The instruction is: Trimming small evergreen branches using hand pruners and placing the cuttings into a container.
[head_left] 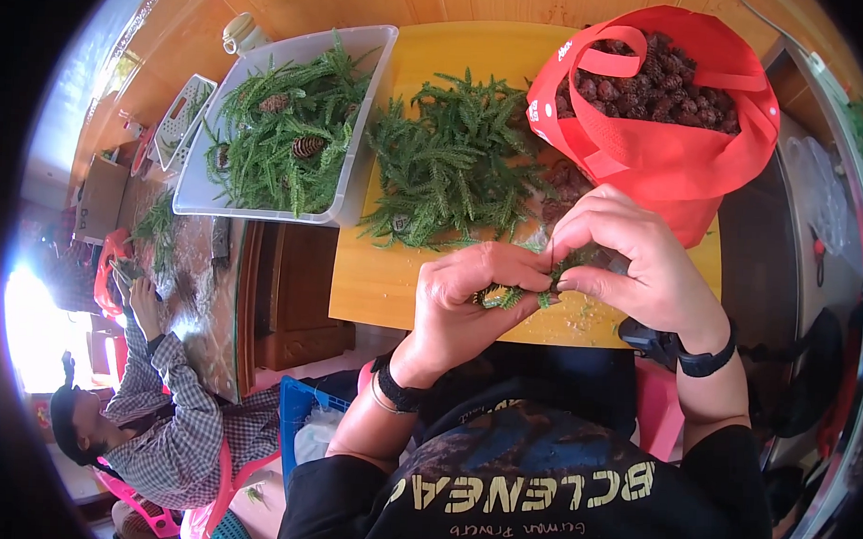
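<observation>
My left hand (474,280) is closed round a short green pine sprig (508,298) over the front of the yellow table (379,287). From the other side, my right hand (636,258) pinches the sprig's end with thumb and fingers. The fingers of both hands almost meet, so whatever lies between the fingertips is partly hidden. Just beyond my hands spreads a loose pile of green pine sprigs (454,166). Several brown pine cones (560,193) lie beside that pile, partly covered by my right hand.
Left of the pile, a clear plastic bin (379,97) holds sprigs with cones among them. A red bag (663,173) full of pine cones (652,92) stands at the far right. At another table (216,328) on the left, a person in a checked shirt (183,441) handles greenery.
</observation>
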`<state>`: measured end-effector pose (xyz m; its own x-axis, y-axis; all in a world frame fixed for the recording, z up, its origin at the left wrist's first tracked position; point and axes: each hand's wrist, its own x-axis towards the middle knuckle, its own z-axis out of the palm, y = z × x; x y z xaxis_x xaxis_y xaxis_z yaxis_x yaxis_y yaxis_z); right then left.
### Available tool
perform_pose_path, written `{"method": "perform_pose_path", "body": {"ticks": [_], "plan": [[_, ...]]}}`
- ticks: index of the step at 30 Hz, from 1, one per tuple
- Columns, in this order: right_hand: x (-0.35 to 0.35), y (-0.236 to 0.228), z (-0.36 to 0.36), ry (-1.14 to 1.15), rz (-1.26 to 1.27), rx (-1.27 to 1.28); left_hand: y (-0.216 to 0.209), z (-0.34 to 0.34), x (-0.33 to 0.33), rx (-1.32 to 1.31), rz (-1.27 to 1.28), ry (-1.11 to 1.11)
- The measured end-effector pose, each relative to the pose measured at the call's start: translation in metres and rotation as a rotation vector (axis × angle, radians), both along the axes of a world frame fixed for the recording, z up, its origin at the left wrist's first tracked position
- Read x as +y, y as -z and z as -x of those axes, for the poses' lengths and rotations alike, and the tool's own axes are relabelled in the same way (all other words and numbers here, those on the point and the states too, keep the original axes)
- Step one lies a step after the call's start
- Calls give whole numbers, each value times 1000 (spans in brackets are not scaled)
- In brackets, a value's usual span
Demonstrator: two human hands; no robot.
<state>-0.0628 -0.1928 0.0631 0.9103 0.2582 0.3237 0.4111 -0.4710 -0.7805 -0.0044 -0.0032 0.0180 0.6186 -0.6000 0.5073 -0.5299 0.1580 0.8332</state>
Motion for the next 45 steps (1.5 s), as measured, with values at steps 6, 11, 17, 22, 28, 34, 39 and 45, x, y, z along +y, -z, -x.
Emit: {"method": "perform_pose_path", "body": {"ticks": [6,11,17,22,28,34,39,45], "plan": [[9,1,3,90,-48,-22,-7,2,1,-131,0,-48],[16,4,5,126,-143,-72,-6,5,-1,-94,40,-72],[24,2,7,240,-118,-182,-9,9,-5,-158,63,-146],[27,11,6,366,-28,-382,-9,10,-8,-245,59,-253],[19,21,5,183,-132,-391,-10,11,-6,-180,51,-229],[13,24,8,94,-111,-401,-6,11,-4,-48,70,-156],[12,24,9,114,-11,-455,-6,8,-1,-34,54,-119],[14,18,12,143,104,-557,-11,1,0,-165,17,-76]]}}
